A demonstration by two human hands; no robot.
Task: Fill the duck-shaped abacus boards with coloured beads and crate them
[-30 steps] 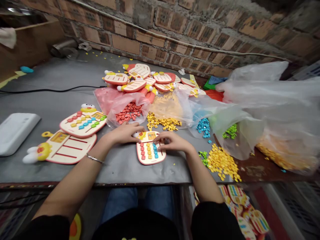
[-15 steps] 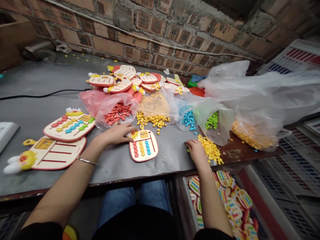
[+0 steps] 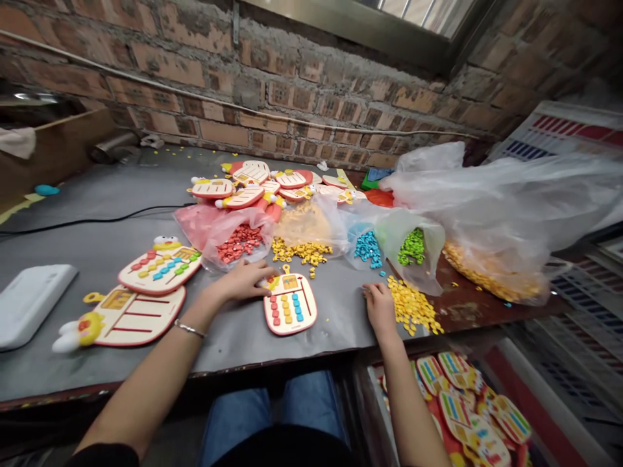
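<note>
Since the board lies flat on the counter with its rightmost slot bare, a light hold does the job, and the left hand has its fingers loosely curled round the yellow head at the top-left corner, which should stop any sliding. Right hand's half-curled just beside the loose yellow pieces, can't tell if it's got anything, but fingertips only beats scooping imo.

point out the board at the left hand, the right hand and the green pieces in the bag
Board point(image 3: 291, 305): head view, middle of its face.
Right hand point(image 3: 380, 309): head view, back of the hand.
Green pieces point(image 3: 412, 247): head view, middle of the heap.
</note>
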